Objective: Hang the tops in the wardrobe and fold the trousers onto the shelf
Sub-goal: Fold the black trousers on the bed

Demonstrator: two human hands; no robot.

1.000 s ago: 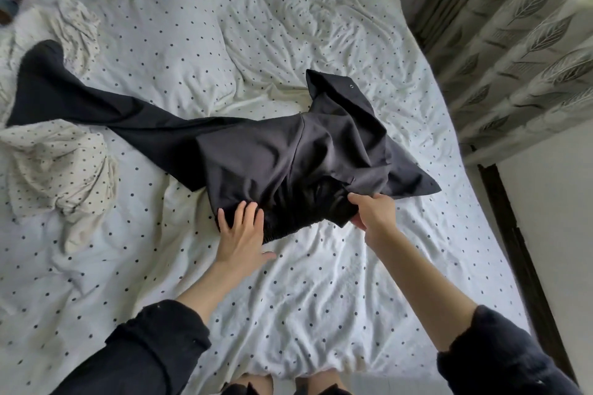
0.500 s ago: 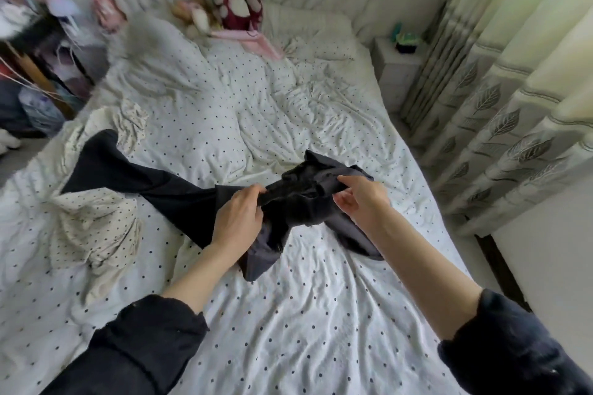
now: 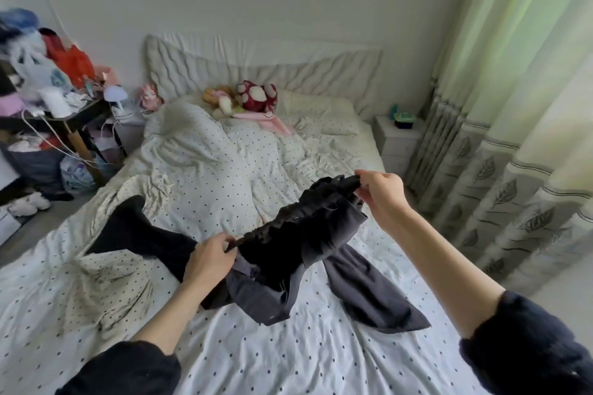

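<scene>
Dark grey fabric makes up the one pair of trousers (image 3: 298,244), which is held up by its gathered waistband above the bed (image 3: 321,359), with one leg trailing away to the left across the bedding and the rest drooping onto the sheet below. Two hands are seen, and both are engaged on the same garment. The left hand (image 3: 208,258) is closed in a pinching grip on the lower left end of the waistband, with thumb and fingers curled onto the cloth. The right hand (image 3: 380,192) is raised higher and farther right, its grip likewise closed in a pinch on the other end of the band. Two dark sleeves (image 3: 128,369) are pushed up the forearms. One white duvet (image 3: 205,176) with small dark dots is spread rumpled over the bed. Several plush toys (image 3: 256,96) are gathered at the headboard; the exact count cannot be told. One small white nightstand (image 3: 396,138) is placed beside the bed on the right, next to the leaf-patterned curtains (image 3: 519,151). One cluttered dark surface (image 3: 48,114) is seen at the left, with white cables hanging from it.
</scene>
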